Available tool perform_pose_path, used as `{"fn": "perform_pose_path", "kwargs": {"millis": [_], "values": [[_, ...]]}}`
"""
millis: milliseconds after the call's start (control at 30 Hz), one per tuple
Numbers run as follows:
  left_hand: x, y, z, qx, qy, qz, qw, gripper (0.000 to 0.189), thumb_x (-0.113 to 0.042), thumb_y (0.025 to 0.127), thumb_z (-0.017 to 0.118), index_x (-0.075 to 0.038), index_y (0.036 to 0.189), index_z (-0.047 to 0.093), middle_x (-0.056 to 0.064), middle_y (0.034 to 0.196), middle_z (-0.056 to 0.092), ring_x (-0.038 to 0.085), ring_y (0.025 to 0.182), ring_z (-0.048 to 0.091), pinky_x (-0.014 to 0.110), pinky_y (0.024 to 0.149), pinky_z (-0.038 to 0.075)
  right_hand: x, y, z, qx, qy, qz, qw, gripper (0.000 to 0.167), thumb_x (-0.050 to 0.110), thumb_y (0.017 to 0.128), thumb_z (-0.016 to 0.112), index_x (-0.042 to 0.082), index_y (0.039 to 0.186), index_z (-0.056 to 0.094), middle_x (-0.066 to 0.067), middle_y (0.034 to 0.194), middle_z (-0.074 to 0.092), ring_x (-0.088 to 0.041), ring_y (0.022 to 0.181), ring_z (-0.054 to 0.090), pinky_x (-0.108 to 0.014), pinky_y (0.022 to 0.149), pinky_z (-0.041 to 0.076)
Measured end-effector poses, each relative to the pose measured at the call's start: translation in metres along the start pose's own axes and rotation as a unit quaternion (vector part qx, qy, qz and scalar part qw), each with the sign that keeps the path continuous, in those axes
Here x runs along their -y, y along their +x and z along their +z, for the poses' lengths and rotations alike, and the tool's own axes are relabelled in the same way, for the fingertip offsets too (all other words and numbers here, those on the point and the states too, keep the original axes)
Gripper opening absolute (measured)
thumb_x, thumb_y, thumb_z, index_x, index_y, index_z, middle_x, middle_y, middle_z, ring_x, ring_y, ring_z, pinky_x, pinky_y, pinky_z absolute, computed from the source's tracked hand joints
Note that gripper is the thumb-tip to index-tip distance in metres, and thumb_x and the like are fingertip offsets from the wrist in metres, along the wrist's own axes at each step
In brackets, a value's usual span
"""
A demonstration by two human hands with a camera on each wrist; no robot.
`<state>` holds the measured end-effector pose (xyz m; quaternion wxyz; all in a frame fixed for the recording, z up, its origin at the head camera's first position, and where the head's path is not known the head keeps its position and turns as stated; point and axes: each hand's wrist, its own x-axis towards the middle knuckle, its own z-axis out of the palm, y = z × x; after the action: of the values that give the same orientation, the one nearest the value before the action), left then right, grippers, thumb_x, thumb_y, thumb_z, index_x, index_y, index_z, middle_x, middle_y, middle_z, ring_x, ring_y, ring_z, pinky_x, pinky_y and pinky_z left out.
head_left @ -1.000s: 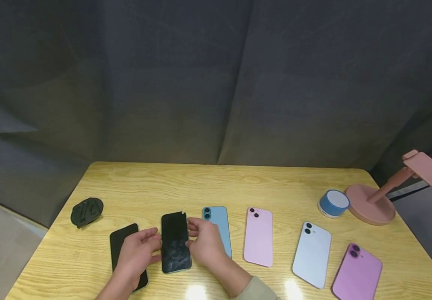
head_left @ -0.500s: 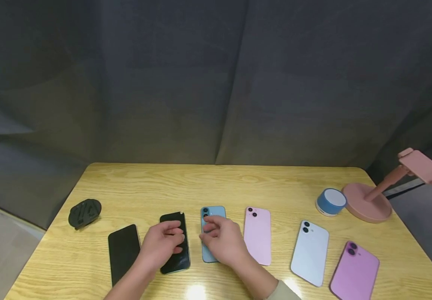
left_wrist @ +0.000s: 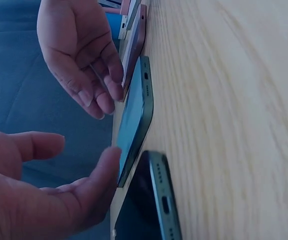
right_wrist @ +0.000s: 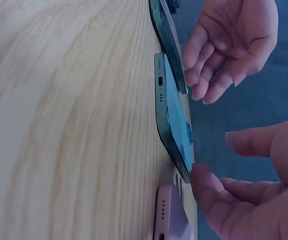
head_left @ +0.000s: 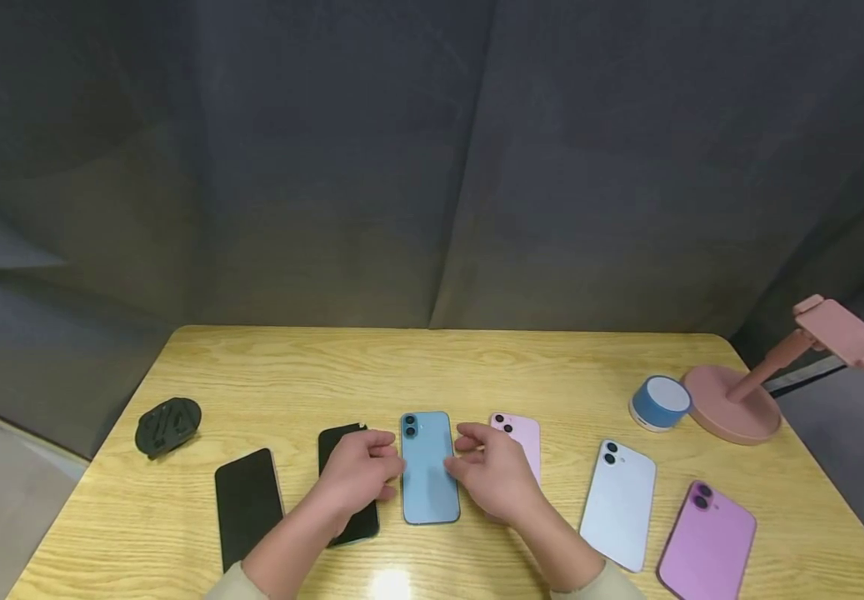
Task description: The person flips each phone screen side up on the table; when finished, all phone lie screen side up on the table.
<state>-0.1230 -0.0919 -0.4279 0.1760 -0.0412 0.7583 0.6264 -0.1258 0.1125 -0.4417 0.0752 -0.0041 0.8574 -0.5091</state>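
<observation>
A light blue smartphone (head_left: 429,475) lies back up on the table, its two camera lenses at the top left. My left hand (head_left: 359,473) is at its left edge, fingers loosely bent, and covers part of a dark-screened smartphone (head_left: 357,527). At the blue phone's right edge is my right hand (head_left: 497,472), which hides much of a pale pink smartphone (head_left: 527,437). Both wrist views show thumbs and fingers spread apart, with nothing pinched between them. In the right wrist view, a fingertip is right at the edge of the blue phone (right_wrist: 176,117).
Another dark-screened smartphone (head_left: 247,504) lies at the left, below a black ridged object (head_left: 167,425). To the right are a white smartphone (head_left: 619,504) and a purple one (head_left: 707,540). A blue-and-white cylinder (head_left: 660,403) and a pink phone stand (head_left: 731,404) occupy the back right.
Both hands have moved right, from the sides of the second dark-screened phone to the sides of the blue phone. The dark phone lies where it was. The head view has shifted slightly.
</observation>
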Motion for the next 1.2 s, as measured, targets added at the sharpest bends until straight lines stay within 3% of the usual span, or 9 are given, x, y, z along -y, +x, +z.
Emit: {"fn": "perform_pose_path", "kwargs": {"millis": [233, 400, 567, 767, 933, 1133, 1200], "values": [[0.003, 0.004, 0.007, -0.004, -0.028, -0.032, 0.9991, 0.059, -0.005, 0.094, 0.061, 0.018, 0.142, 0.036, 0.031, 0.135, 0.049, 0.039, 0.114, 0.058, 0.043, 0.083, 0.056, 0.002, 0.000, 0.002, 0.023, 0.025, 0.028, 0.9990, 0.062, 0.004, 0.087, 0.075, -0.013, 0.139, 0.046, -0.018, 0.118, 0.060, -0.024, 0.098, 0.065, -0.035, 0.080, 0.057], [0.002, 0.005, 0.011, -0.003, -0.059, -0.044, 0.9973, 0.062, -0.007, 0.094, 0.057, 0.020, 0.144, 0.031, 0.034, 0.139, 0.044, 0.044, 0.123, 0.051, 0.045, 0.088, 0.054, 0.001, 0.002, 0.003, 0.032, 0.076, 0.055, 0.9951, 0.065, 0.000, 0.087, 0.073, -0.014, 0.142, 0.041, -0.022, 0.123, 0.057, -0.029, 0.102, 0.064, -0.038, 0.082, 0.056], [0.000, 0.005, 0.016, -0.017, -0.079, -0.047, 0.9956, 0.064, -0.006, 0.092, 0.057, 0.020, 0.144, 0.030, 0.034, 0.141, 0.041, 0.044, 0.123, 0.050, 0.049, 0.090, 0.052, 0.001, 0.004, 0.007, 0.020, 0.115, 0.077, 0.9902, 0.062, -0.006, 0.086, 0.070, -0.013, 0.142, 0.043, -0.024, 0.125, 0.055, -0.034, 0.107, 0.060, -0.039, 0.082, 0.057], [-0.002, 0.005, 0.022, -0.042, -0.092, -0.055, 0.9934, 0.067, -0.005, 0.087, 0.060, 0.019, 0.143, 0.032, 0.035, 0.140, 0.041, 0.044, 0.121, 0.050, 0.051, 0.090, 0.051, 0.004, 0.005, 0.008, 0.009, 0.081, 0.069, 0.9943, 0.059, -0.009, 0.085, 0.069, -0.013, 0.139, 0.047, -0.022, 0.124, 0.059, -0.038, 0.116, 0.057, -0.042, 0.091, 0.053], [-0.004, 0.005, 0.023, -0.060, -0.098, -0.052, 0.9920, 0.063, -0.001, 0.088, 0.059, 0.017, 0.143, 0.036, 0.030, 0.138, 0.045, 0.034, 0.111, 0.053, 0.046, 0.087, 0.051, 0.004, 0.006, 0.006, 0.005, 0.073, 0.070, 0.9949, 0.059, -0.014, 0.081, 0.066, -0.012, 0.138, 0.049, -0.020, 0.125, 0.061, -0.037, 0.119, 0.055, -0.041, 0.092, 0.052], [-0.002, 0.009, 0.028, -0.052, -0.084, -0.023, 0.9948, 0.052, 0.013, 0.085, 0.057, 0.017, 0.136, 0.045, 0.024, 0.126, 0.057, 0.030, 0.111, 0.058, 0.042, 0.089, 0.052, 0.004, 0.006, 0.009, 0.020, 0.147, 0.075, 0.9861, 0.062, -0.020, 0.077, 0.066, -0.015, 0.136, 0.048, -0.022, 0.123, 0.059, -0.029, 0.095, 0.064, -0.037, 0.076, 0.058], [0.000, 0.011, 0.031, -0.045, -0.077, -0.023, 0.9958, 0.049, 0.016, 0.083, 0.057, 0.017, 0.131, 0.049, 0.022, 0.119, 0.062, 0.031, 0.112, 0.060, 0.042, 0.091, 0.052, 0.005, 0.006, 0.011, 0.022, 0.149, 0.069, 0.9862, 0.061, -0.018, 0.077, 0.068, -0.015, 0.135, 0.050, -0.022, 0.123, 0.060, -0.025, 0.088, 0.064, -0.035, 0.073, 0.058]]}}
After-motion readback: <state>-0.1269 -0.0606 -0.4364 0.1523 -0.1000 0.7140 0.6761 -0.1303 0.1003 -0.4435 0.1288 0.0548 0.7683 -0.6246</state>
